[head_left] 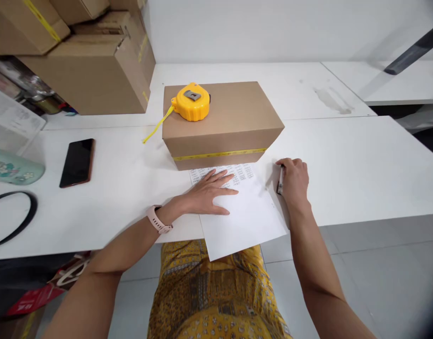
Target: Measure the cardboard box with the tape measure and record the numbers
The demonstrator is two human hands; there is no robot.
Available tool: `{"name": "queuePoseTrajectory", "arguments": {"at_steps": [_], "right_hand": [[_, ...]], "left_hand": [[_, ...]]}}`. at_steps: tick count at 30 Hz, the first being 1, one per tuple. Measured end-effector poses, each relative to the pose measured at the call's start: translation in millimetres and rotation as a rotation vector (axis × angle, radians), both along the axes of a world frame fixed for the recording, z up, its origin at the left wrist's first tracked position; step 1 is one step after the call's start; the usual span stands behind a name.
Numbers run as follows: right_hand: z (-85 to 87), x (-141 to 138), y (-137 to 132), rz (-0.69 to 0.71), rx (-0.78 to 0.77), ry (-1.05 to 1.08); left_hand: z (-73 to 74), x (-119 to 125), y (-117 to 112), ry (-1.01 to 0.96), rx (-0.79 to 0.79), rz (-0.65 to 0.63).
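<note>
My left hand (209,194) lies flat and open on a white sheet of paper (242,221) with printed rows at its top, pressing it to the white table (354,174). My right hand (294,181) is closed around a dark pen (280,181) at the sheet's right edge. Just beyond the sheet stands a brown cardboard box (221,123). A yellow tape measure (191,101) rests on its top, and its yellow tape runs along the box's front side. The sheet's near corner hangs over the table edge.
A black phone (77,162) lies to the left, near a teal bottle (13,168) and a black cable (16,221). Larger cardboard boxes (92,70) are stacked at the back left. A second white surface (396,82) stands at the right rear.
</note>
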State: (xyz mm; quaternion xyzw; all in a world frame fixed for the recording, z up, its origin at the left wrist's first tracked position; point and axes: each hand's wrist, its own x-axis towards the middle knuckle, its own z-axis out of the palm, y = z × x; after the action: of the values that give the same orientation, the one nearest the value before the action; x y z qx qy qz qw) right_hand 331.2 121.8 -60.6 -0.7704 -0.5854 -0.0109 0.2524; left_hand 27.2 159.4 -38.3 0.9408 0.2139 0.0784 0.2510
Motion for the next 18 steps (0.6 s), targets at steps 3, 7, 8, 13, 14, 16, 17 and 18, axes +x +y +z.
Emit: {"name": "queuePoseTrajectory", "arguments": {"at_steps": [3,7,8,13,14,16,17,18], "right_hand": [[-1.4,-2,2,-0.067,-0.048,-0.098],[2.4,-6,3,-0.129,-0.066,-0.088],[3.5,-7,3,-0.142,-0.068,-0.079],[7.1,-10,2,-0.145,-0.075,-0.025],[7.0,-10,3,-0.14,-0.071,-0.006],[6.4,-11,3,-0.137,-0.013,0.041],[6.6,-11,3,-0.141,0.058,0.069],[7.7,-12,2,-0.148,0.158,0.099]], "left_hand": [[19.5,1,-5,-0.393,0.178,0.086],[80.6,-3,4,-0.76,0.585,0.432],[96.9,-5,10,-0.772,0.657,0.552],[142.0,-15,61,-0.515,0.441,0.827],[142.8,-15,70,-0.439,0.327,0.831],[139.9,-13,83,-0.353,0.157,0.853],[137.6,-13,86,-0.357,0.116,0.868],[135.6,-12,86,-0.397,0.092,0.876]]}}
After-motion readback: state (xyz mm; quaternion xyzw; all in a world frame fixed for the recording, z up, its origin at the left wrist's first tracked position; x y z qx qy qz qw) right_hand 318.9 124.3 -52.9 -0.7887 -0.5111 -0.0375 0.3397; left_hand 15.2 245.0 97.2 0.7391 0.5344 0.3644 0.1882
